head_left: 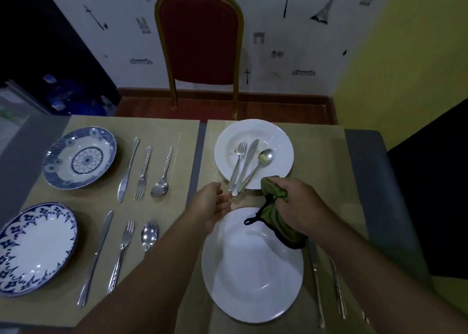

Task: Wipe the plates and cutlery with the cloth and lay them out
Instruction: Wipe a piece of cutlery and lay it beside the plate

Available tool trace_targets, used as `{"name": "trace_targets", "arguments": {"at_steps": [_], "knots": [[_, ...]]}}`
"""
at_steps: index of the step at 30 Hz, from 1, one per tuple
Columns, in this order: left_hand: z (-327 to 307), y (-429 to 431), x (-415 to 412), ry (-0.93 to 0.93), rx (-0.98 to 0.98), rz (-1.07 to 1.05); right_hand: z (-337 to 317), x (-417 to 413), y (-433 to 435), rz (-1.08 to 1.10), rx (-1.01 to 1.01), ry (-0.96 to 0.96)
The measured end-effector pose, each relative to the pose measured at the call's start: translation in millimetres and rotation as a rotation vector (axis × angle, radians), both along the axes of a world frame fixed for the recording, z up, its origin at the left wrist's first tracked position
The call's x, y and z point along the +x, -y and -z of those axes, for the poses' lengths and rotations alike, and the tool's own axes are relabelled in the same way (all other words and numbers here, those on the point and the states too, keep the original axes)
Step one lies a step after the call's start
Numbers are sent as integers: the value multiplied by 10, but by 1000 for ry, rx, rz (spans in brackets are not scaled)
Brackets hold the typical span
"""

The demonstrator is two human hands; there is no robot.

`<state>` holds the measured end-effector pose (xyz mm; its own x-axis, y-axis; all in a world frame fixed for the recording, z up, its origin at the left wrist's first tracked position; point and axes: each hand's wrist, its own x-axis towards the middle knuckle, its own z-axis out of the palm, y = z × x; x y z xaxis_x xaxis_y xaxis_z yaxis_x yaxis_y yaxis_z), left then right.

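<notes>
A dirty white plate (278, 136) lies at the far right of the table. On it rest a fork (239, 156), a knife (249, 153) and a spoon (264, 156), their handles sticking out over its near rim. My left hand (210, 207) has its fingertips right at those handle ends; blur hides whether they pinch one. My right hand (296, 207) grips a bunched green cloth (273, 219) with black trim, which hangs over the far edge of a clean white plate (243, 270) close to me.
Right of the near plate lie a knife (315, 278) and another piece of cutlery (336, 288). On the left mat sit two blue-patterned plates (58, 171) (15, 278), each with knife, fork and spoon beside it. A red chair (200, 39) stands beyond the table.
</notes>
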<state>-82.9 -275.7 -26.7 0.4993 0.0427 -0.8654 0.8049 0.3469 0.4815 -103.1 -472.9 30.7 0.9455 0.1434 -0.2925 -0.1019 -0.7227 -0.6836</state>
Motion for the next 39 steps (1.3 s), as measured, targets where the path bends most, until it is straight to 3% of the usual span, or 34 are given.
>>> {"name": "trace_targets", "arguments": {"at_steps": [7,12,24,29,34,39], "knots": [[169,19,133,-81,-261,-172,142,126,-87,-4,20,-12],[125,-11,162,-140,-288,-184,173,172,-113,14,44,-16],[264,-9,-47,56,-21,164,180,181,-8,12,53,10],[119,59,-141,115,-234,234,180,236,77,-38,-1,96],[-40,50,-283,188,-252,357,136,260,118,-104,-34,164],[-254,24,-370,205,-276,402,142,212,86,-330,-76,260]]}}
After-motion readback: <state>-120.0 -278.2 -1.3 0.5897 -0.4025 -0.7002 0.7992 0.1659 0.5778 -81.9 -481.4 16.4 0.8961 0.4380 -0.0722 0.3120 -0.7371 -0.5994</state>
